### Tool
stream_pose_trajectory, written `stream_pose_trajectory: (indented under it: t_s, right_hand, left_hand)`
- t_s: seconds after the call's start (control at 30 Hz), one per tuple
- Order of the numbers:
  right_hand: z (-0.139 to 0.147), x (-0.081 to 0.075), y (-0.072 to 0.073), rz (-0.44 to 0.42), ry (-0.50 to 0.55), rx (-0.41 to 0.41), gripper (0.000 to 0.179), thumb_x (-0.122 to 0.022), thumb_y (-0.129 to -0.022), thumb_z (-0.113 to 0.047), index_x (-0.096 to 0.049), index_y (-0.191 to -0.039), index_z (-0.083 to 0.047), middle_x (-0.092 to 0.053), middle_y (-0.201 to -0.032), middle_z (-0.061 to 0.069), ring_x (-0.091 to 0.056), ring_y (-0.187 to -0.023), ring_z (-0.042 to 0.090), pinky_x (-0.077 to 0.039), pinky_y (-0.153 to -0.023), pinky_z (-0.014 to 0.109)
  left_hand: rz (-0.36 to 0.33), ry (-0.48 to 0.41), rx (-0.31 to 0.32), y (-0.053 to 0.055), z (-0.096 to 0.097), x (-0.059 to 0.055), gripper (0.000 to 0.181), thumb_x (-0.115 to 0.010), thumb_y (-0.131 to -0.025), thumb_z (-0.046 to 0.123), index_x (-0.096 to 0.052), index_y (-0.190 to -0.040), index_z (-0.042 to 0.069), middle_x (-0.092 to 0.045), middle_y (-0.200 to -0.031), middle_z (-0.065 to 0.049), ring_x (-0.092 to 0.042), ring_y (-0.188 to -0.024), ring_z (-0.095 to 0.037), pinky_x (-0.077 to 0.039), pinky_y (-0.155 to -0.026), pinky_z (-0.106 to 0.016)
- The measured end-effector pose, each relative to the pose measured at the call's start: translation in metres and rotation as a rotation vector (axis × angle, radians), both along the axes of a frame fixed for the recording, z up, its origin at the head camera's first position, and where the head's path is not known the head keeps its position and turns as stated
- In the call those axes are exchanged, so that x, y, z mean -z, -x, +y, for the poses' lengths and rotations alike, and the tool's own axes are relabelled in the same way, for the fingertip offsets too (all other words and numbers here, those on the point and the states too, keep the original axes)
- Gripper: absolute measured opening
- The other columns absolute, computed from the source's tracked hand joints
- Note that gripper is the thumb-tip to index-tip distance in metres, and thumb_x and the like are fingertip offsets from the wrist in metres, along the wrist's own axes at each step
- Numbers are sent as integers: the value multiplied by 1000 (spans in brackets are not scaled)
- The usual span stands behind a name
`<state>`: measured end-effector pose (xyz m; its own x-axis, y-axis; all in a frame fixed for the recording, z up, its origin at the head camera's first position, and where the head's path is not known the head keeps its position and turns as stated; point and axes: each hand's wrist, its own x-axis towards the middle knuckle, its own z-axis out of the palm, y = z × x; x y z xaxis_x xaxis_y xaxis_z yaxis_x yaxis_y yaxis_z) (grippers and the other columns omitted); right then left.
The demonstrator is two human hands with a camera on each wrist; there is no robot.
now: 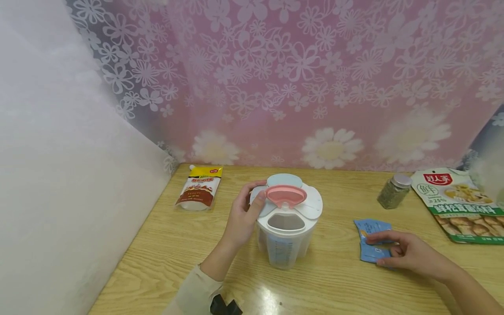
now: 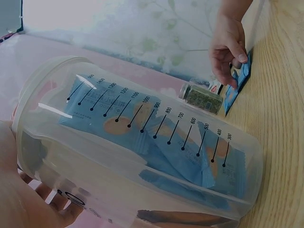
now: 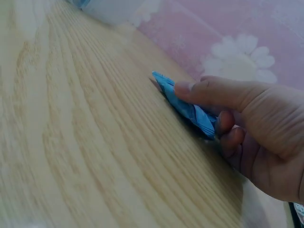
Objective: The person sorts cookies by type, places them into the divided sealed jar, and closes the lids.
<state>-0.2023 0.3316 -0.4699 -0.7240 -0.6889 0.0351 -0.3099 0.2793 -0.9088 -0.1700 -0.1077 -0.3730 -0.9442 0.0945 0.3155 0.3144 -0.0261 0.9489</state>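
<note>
Head view: left hand (image 1: 242, 216) gripping container (image 1: 284, 249) on tabletop (image 1: 334, 284), thumb resting on lid (image 1: 314, 205), fingers curling round side. Pink flap (image 1: 286, 195) standing raised behind hole (image 1: 286, 222). Right hand (image 1: 417, 257) pinching blue packets (image 1: 371, 252) on tabletop, right of container, fingers clamping them. Left wrist view: other packets (image 2: 178, 159) lying inside container. Jar (image 1: 393, 193) standing beside mushroom pouch (image 1: 453, 197).

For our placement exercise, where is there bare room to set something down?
The table is bare between the spouted pouch and left sleeve, and between the lidded container and blue packets. The right side is crowded: right hand, packets, jar, mushroom bag.
</note>
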Motion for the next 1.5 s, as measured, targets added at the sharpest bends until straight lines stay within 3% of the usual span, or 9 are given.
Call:
stream_pose_trajectory:
  t_s: [0.17,0.37,0.67,0.8,1.0,1.2,1.3,1.4,1.5]
  right_hand:
    - [2,5,0,8,-23,52,49,-70,-90,-1,-53,-136,3,-68,-126,-10,-27,-49,24,-33,-44,36]
    - [-2,0,-3,54,-108,89,50,-75,-87,-9,-58,-133,-1,-70,-115,-9,-33,-46,21,-38,-44,29]
    - [-4,-7,-5,101,-167,56,48,-78,-85,-12,-61,-129,-2,-66,-92,-10,-40,-46,16,-40,-44,24]
    - [-5,-11,-5,101,-204,72,45,-79,-85,-15,-62,-125,-3,-65,-103,-11,-42,-49,13,-39,-45,25]
    - [-5,-13,-5,26,-186,106,38,-74,-89,-14,-56,-120,-3,-61,-103,-8,-39,-49,16,-39,-46,30]
    - [-5,-13,-5,43,-125,95,18,-65,-96,-9,-56,-112,-5,-64,-105,-5,-60,-78,11,-47,-56,32]
    - [-7,-14,-6,39,-93,90,13,-63,-97,-6,-56,-108,-5,-65,-105,-6,-63,-89,8,-49,-58,33]
    - [-9,-16,-7,-14,-61,85,12,-60,-98,-4,-56,-109,-3,-66,-107,-8,-60,-77,6,-46,-54,35]
    - [-11,-21,-8,-78,-54,101,15,-58,-99,-5,-58,-114,-3,-66,-112,-13,-47,-56,7,-42,-47,37]
  left_hand:
    - [2,3,1,1,1,0,36,-50,-105,26,-51,-137,10,-54,-135,-16,-57,-112,-18,-53,-90,-27]
    - [3,-4,7,1,1,0,36,-49,-105,26,-51,-137,10,-52,-138,-17,-56,-114,-19,-53,-91,-27]
    - [-2,-8,7,0,2,0,36,-49,-105,25,-51,-138,10,-53,-137,-17,-57,-113,-17,-54,-91,-27]
    - [-2,-6,0,-1,2,0,35,-49,-105,25,-51,-137,10,-53,-138,-17,-57,-114,-17,-53,-91,-26]
    - [10,-13,-6,0,3,-1,34,-49,-105,22,-51,-136,7,-53,-139,-16,-57,-114,-18,-53,-92,-26]
    - [26,-9,-5,1,2,-1,33,-49,-105,21,-51,-135,6,-54,-138,-17,-57,-115,-17,-53,-92,-25]
    - [25,-9,0,0,2,-1,34,-49,-105,21,-51,-136,6,-53,-138,-17,-56,-116,-19,-53,-92,-26]
    - [22,-14,4,0,2,0,34,-49,-105,21,-51,-136,6,-53,-138,-17,-56,-116,-20,-53,-92,-26]
    - [22,-16,1,0,2,0,34,-49,-105,21,-51,-136,6,-53,-139,-16,-56,-116,-20,-53,-92,-25]
